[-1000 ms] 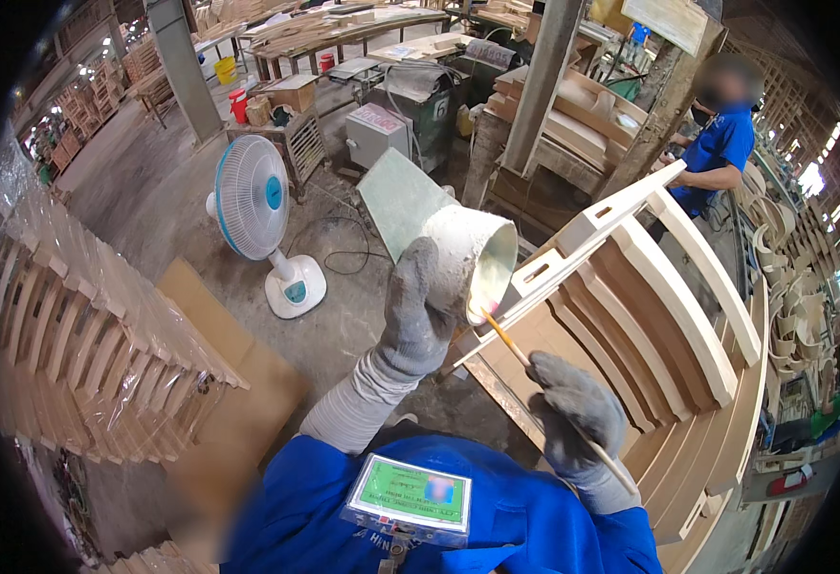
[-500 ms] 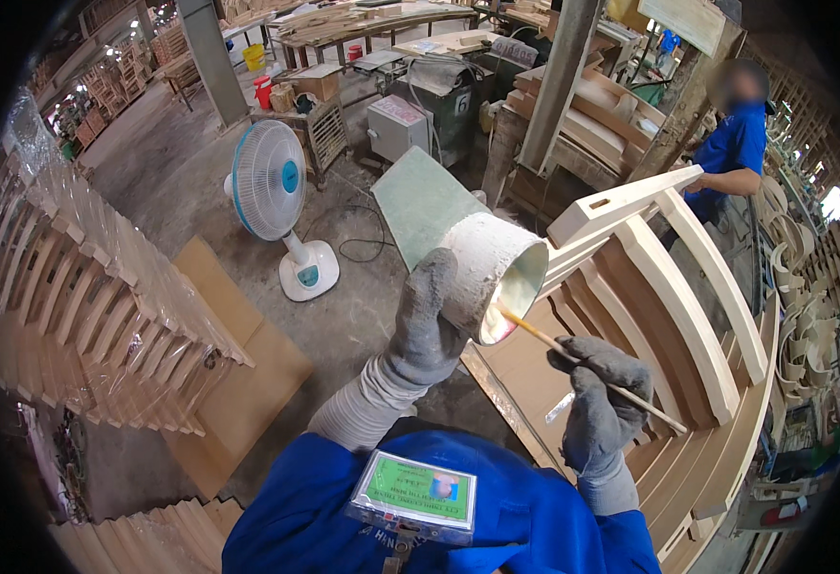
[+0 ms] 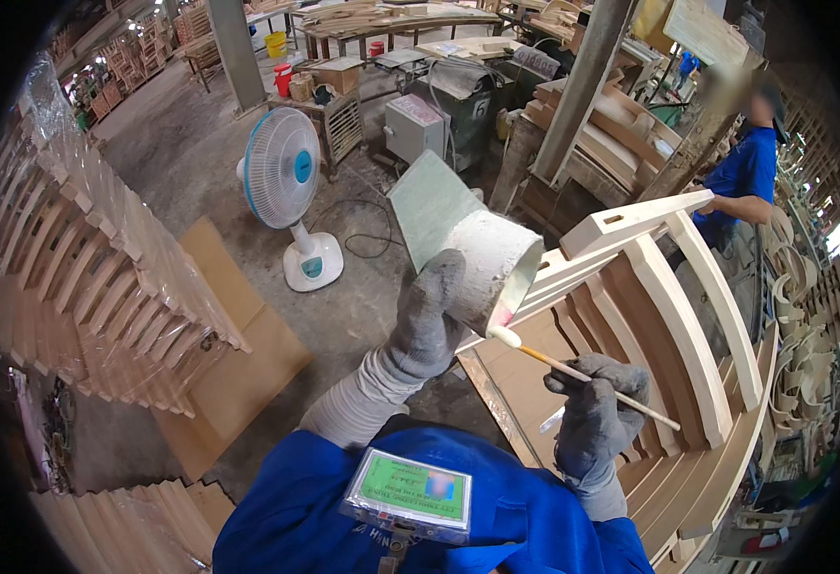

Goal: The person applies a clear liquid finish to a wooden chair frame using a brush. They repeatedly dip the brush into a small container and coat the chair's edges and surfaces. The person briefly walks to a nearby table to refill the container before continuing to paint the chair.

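Note:
My left hand (image 3: 427, 316), in a grey glove, grips a white paste-crusted cup (image 3: 488, 268) tilted on its side with its mouth to the right. My right hand (image 3: 593, 413), also gloved, holds a thin wooden stick (image 3: 578, 372) whose white-coated tip touches the cup's lower rim. Both hands hover over a pale wooden chair frame (image 3: 674, 287) lying on a stack of similar frames. A flat pale green sheet (image 3: 427, 206) rises behind the cup. My sleeves are blue, and a green badge (image 3: 408, 494) hangs on my chest.
A white and blue standing fan (image 3: 289, 191) is on the concrete floor to the left. Wrapped stacks of wooden chair parts (image 3: 95, 277) and cardboard sheets (image 3: 238, 364) lie at left. A person in blue (image 3: 743, 177) works at upper right, near machines and timber piles.
The cup has tilted further and the stick's tip has moved from inside the cup's mouth to its lower rim. My view has shifted slightly toward the frames.

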Demonstrator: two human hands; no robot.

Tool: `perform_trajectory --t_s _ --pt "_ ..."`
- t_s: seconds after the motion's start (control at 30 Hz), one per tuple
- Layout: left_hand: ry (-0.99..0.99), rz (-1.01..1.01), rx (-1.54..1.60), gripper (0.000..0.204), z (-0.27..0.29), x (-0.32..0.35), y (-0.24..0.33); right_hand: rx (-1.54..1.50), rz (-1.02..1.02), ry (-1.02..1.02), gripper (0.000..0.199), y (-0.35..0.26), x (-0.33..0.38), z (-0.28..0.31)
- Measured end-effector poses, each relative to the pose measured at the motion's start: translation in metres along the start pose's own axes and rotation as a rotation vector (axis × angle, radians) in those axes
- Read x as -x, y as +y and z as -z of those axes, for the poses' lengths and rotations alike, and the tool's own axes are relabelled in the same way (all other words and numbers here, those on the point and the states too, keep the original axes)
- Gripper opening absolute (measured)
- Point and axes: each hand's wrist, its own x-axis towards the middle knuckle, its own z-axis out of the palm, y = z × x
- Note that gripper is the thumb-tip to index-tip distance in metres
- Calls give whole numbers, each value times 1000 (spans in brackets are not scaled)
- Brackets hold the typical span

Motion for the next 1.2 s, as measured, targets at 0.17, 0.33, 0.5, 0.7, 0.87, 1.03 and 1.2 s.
perform_trajectory --t_s 0.17,0.33,0.5,0.7,0.87,1.03,1.2 --pt "84 57 141 44 10 0 -11 -13 -261 109 15 -1 -34 -10" --pt "151 243 308 52 21 -11 -3 107 -327 5 18 -9 -86 -1" --pt "323 203 402 52 33 -11 27 427 -155 -112 25 -13 -134 14" --pt "238 151 425 51 51 1 42 495 -272 -161 25 5 -151 17" --pt "231 -11 172 49 42 13 46 548 -291 -235 21 11 -155 21" --pt "300 91 336 50 54 11 49 519 -257 -219 26 14 -153 16" --pt "408 59 225 54 53 11 45 527 -262 -233 26 15 -153 20"
